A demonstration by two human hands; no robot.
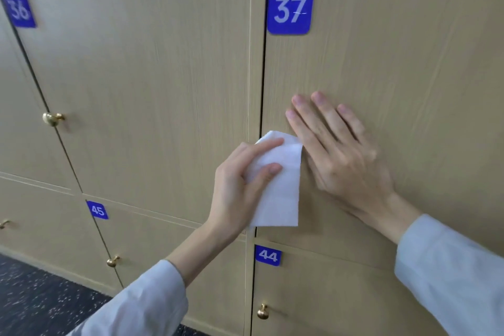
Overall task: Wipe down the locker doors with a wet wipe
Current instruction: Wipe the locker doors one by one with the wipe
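**Wipe held at left edge of door 37**

Wipe (281,180): white, folded into a tall rectangle, lower edge straight, top corner bent over. It hangs in front of the left edge of door 37 (395,68), overlapping the post between 37 and door 36 (141,84); whether it touches the wood is unclear.

Left hand (240,185) pinches the wipe: thumb across its front, index along its upper left edge, other fingers behind, hidden. Most of the wipe shows right of and below the hand. Wrist comes up from lower left, pale blue sleeve (147,300) pushed back on the forearm.

Right hand (343,155) lies flat on door 37, fingers straight, slightly spread, pointing up-left, holding nothing. Its index side sits just beside the wipe's right edge, near touching.

Tan woodgrain doors, blue plate 37 (290,7) top left of the door, brass knob (52,118) on 36.
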